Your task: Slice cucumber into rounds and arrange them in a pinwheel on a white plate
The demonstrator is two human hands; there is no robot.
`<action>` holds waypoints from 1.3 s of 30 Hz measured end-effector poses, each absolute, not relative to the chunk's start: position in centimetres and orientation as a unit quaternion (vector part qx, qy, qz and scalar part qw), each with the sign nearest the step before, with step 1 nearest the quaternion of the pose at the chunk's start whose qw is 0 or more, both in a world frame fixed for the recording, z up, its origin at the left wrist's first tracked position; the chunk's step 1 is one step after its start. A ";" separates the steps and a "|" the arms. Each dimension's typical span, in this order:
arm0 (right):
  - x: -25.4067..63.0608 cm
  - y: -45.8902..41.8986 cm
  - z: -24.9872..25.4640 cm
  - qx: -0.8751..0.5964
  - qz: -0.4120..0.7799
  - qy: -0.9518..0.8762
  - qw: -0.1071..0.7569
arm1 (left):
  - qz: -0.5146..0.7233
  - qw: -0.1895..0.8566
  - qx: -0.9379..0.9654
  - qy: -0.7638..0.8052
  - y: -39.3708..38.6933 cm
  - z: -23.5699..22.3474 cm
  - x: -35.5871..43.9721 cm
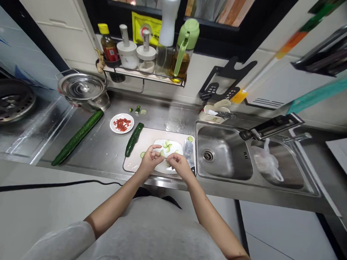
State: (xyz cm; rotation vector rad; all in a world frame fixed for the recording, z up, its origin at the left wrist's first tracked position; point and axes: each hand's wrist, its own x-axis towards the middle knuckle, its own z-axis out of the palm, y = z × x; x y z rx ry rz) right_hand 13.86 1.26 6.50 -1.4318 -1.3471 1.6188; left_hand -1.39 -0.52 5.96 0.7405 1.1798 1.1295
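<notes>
My left hand (150, 158) and my right hand (176, 163) meet over a white plate (176, 146) that lies on a pale cutting board (149, 136). Both hands have their fingers pinched together, and a small green cucumber slice (162, 153) shows between them. Several thin cucumber slices (168, 145) lie fanned out on the plate. A partly cut cucumber (134, 139) rests along the board's left edge. A knife (189, 152) lies on the board's right side, close to my right hand.
A long whole cucumber (78, 136) lies on the steel counter at left, beside a small dish of red chilli pieces (121, 123). A lidded steel pot (83, 89) stands behind it. A double sink (224, 156) is at right. A shelf of bottles (144, 71) hangs above.
</notes>
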 end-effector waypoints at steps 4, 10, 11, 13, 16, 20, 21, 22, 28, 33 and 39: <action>14.0 1.3 6.4 -0.546 0.623 -0.478 0.291 | 0.495 0.611 0.335 0.519 -0.4 5.8 -1.1; 14.5 1.6 5.6 -0.542 0.647 -0.458 0.281 | 0.497 0.604 0.345 0.519 -0.2 5.0 -1.0; 14.8 1.7 5.5 -0.545 0.647 -0.457 0.275 | 0.494 0.606 0.344 0.520 -0.1 4.8 -1.0; 15.5 2.1 5.3 -0.557 0.637 -0.466 0.259 | 0.482 0.611 0.345 0.524 0.1 4.3 -0.6; 17.0 3.2 5.1 -0.568 0.610 -0.498 0.239 | 0.469 0.611 0.359 0.527 0.7 3.3 0.4; 18.9 5.2 4.8 -0.565 0.557 -0.565 0.227 | 0.452 0.583 0.409 0.538 2.3 2.2 2.1; 19.3 5.7 4.7 -0.566 0.534 -0.587 0.222 | 0.440 0.572 0.426 0.546 2.7 2.0 2.5; 19.7 6.1 4.6 -0.570 0.510 -0.609 0.212 | 0.424 0.560 0.446 0.555 3.2 1.8 2.8; 20.8 7.7 3.0 -0.605 0.397 -0.681 0.113 | 0.267 0.477 0.555 0.627 4.5 1.1 3.8; 20.3 7.9 1.8 -0.616 0.355 -0.702 0.046 | 0.186 0.439 0.575 0.665 4.4 0.1 4.3; 19.5 8.1 1.8 -0.620 0.291 -0.728 -0.035 | 0.149 0.420 0.586 0.677 4.6 -1.0 4.8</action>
